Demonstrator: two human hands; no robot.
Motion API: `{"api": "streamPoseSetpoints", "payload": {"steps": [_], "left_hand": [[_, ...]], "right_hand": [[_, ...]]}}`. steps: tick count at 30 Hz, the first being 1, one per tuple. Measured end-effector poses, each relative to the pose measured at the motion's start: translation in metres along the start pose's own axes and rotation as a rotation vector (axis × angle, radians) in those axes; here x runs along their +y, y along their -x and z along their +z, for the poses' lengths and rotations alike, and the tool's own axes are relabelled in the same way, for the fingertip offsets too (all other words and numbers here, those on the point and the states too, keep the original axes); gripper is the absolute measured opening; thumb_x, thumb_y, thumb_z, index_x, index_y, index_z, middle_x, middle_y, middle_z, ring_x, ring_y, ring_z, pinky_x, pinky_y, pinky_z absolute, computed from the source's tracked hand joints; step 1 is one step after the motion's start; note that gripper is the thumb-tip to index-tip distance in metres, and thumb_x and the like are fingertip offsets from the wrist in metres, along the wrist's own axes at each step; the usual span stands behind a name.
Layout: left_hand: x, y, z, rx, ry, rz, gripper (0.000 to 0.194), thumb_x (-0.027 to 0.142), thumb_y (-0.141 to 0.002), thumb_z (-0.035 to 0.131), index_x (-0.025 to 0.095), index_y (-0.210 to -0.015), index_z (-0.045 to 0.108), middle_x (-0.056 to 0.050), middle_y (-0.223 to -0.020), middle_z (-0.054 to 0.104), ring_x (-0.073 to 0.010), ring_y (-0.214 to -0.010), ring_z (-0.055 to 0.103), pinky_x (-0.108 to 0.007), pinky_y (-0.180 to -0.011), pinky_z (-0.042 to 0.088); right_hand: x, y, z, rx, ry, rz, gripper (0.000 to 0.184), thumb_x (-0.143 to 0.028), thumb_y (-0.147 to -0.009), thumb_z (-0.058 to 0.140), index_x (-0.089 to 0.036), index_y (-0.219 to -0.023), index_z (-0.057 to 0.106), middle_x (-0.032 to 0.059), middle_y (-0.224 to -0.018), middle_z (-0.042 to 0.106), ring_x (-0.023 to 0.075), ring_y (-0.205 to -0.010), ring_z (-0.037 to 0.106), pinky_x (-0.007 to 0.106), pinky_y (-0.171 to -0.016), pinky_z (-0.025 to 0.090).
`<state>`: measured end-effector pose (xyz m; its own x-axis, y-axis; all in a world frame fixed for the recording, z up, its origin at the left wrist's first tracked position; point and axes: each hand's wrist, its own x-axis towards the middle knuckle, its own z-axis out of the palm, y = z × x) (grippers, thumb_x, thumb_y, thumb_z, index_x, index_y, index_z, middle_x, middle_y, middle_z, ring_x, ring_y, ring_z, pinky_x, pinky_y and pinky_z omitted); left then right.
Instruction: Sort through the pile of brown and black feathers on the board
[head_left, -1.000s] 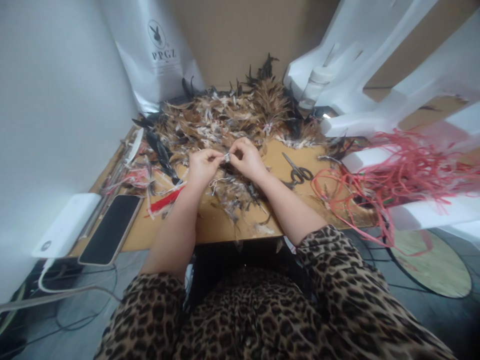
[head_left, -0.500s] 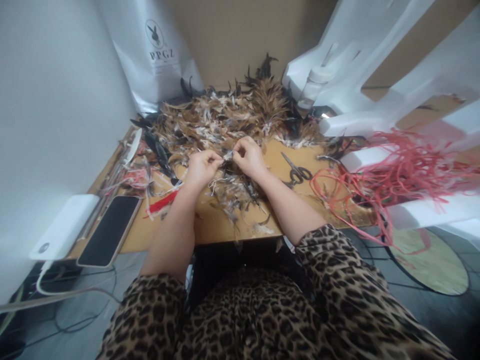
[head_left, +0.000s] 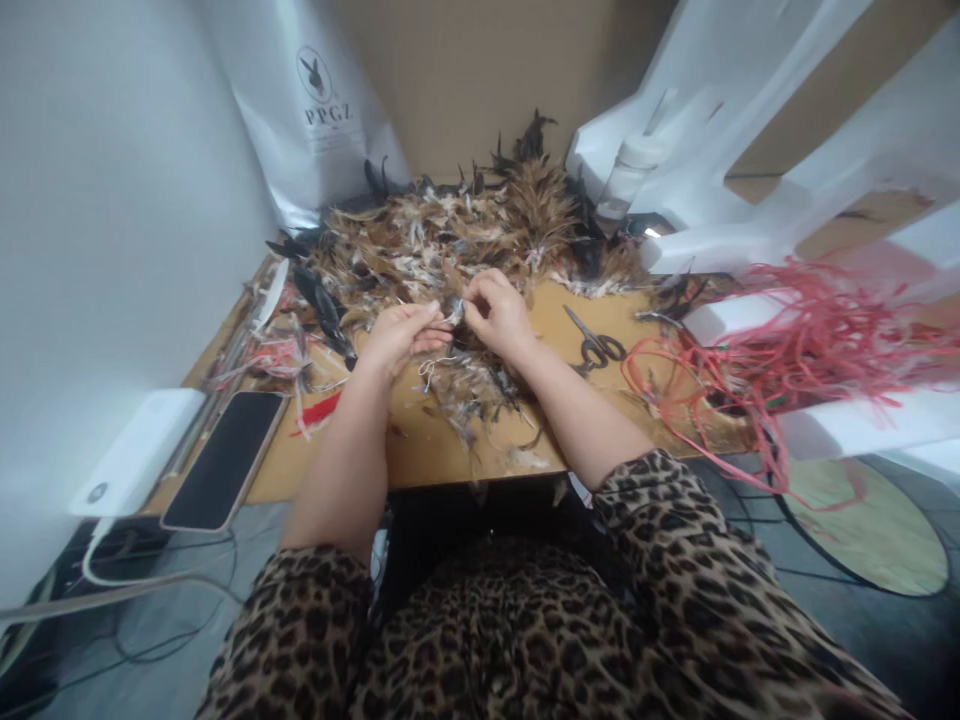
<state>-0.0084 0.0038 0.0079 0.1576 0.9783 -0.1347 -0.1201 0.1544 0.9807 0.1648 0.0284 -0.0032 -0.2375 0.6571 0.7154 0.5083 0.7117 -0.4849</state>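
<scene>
Between my two hands is a small feather (head_left: 456,312), whitish at its lower end with a brown part above. My right hand (head_left: 499,315) pinches it from the right between thumb and fingertips. From the left, my left hand (head_left: 405,338) brings thumb and forefinger together at its pale end, with the lower fingers stretched out below. A white thread (head_left: 431,370) lies curled just under my left fingers. Below the hands is a small heap of grey-brown feathers (head_left: 472,395), and behind them spreads a large pile of brown and white feathers (head_left: 427,235).
Black-handled scissors (head_left: 595,338) lie right of my right hand. Red ribbon strands (head_left: 817,345) tangle over white foam at the right. At the left are a phone (head_left: 223,462), a white power bank (head_left: 139,450) with a cable and a red strip (head_left: 321,410). A bottle (head_left: 630,175) stands behind.
My left hand's lower fingers have straightened from a curl, and its wrist has shifted slightly left, covering part of the red strip. My right hand stays nearly in place.
</scene>
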Motion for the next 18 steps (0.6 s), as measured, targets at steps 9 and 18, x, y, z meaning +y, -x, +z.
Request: {"api": "streamPoseSetpoints", "payload": {"steps": [9, 18], "left_hand": [[-0.0048, -0.0011, 0.0043, -0.009, 0.029, -0.048, 0.034, 0.024, -0.05, 0.082, 0.009, -0.075, 0.064, -0.005, -0.064, 0.066, -0.0098, -0.055, 0.062, -0.017, -0.053, 0.05], [-0.0071, -0.008, 0.0096, 0.126, 0.083, 0.291, 0.031, 0.028, -0.053, 0.079, 0.012, -0.072, 0.061, -0.003, -0.064, 0.067, -0.0095, -0.053, 0.061, -0.017, -0.047, 0.043]], "right_hand": [[-0.0095, 0.0013, 0.0042, 0.015, -0.151, -0.045, 0.01, -0.023, -0.082, 0.051, -0.016, -0.08, 0.058, 0.0065, -0.09, 0.056, 0.0149, -0.089, 0.054, 0.03, -0.08, 0.044], [-0.0111, -0.0051, 0.0017, 0.067, -0.644, 0.524, 0.031, -0.045, -0.073, 0.061, -0.015, -0.077, 0.057, -0.0027, -0.061, 0.053, 0.0072, -0.053, 0.044, 0.022, -0.054, 0.039]]}}
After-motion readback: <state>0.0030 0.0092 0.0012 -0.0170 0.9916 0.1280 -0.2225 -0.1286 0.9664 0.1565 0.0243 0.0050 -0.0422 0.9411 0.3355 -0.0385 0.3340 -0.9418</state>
